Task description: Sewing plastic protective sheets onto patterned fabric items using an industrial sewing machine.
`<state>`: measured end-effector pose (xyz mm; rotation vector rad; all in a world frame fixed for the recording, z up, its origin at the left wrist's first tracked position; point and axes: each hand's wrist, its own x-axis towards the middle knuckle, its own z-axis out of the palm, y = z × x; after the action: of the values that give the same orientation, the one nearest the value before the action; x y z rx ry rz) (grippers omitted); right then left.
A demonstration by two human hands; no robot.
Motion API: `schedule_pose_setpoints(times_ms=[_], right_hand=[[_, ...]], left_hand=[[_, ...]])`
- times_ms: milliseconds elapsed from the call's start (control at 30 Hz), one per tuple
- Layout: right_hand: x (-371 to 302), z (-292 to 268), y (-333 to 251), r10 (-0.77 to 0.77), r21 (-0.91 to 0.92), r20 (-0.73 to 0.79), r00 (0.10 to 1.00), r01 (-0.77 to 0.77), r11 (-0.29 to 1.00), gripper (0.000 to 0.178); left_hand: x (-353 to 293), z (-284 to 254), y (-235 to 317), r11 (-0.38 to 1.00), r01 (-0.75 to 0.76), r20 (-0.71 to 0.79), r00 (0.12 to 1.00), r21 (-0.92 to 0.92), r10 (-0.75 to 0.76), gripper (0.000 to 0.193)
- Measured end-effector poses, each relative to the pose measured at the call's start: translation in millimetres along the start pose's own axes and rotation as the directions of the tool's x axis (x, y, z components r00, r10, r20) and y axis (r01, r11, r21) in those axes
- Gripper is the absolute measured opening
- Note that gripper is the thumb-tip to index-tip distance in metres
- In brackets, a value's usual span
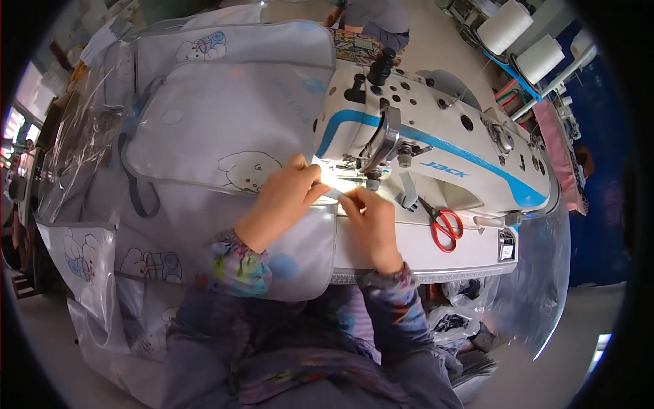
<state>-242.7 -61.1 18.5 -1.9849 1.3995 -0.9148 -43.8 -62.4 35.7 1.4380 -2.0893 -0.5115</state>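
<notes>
A white and blue sewing machine [436,153] stands in front of me, its lamp shining on the presser foot area. My left hand [283,201] lies just left of the needle area, its fingers pinching a pale narrow strip [332,193] by the edge of a grey fabric piece [225,129] printed with cartoon animals. Close to the presser foot, my right hand [371,225] is closed, thumb and finger pinching the strip's other end. The strip is short and partly hidden by my fingers and the glare.
Red-handled scissors [447,230] lie on the machine bed, right of my right hand. More printed grey fabric [82,255] hangs over the left front edge, and a dark strap [136,180] loops there. White thread cones [504,27] stand back right. Another person [375,20] is at the far side.
</notes>
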Motion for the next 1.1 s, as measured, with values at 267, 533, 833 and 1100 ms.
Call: schedule_pose_setpoints(times_ms=[267,533,833,1100], right_hand=[[24,8,16,0.127,-0.156,0.089,0.988,-0.112,0.981,0.035],[1,-2,12,-0.159,0.007,-0.169,0.973,0.162,0.987,0.016],[1,3,16,-0.362,-0.052,-0.071,0.93,0.359,0.932,0.019],[18,-11,14,0.108,0.117,0.225,0.968,-0.137,0.984,0.023]], left_hand=[[-1,30,12,0.922,-0.292,-0.281,0.89,0.256,0.36,0.014],[-8,34,-2,0.963,-0.178,-0.255,0.94,0.2,0.227,0.013],[-13,32,0,0.956,-0.186,-0.196,0.953,0.225,0.231,0.018],[-17,32,3,0.966,-0.094,-0.144,0.981,0.242,0.132,0.02]])
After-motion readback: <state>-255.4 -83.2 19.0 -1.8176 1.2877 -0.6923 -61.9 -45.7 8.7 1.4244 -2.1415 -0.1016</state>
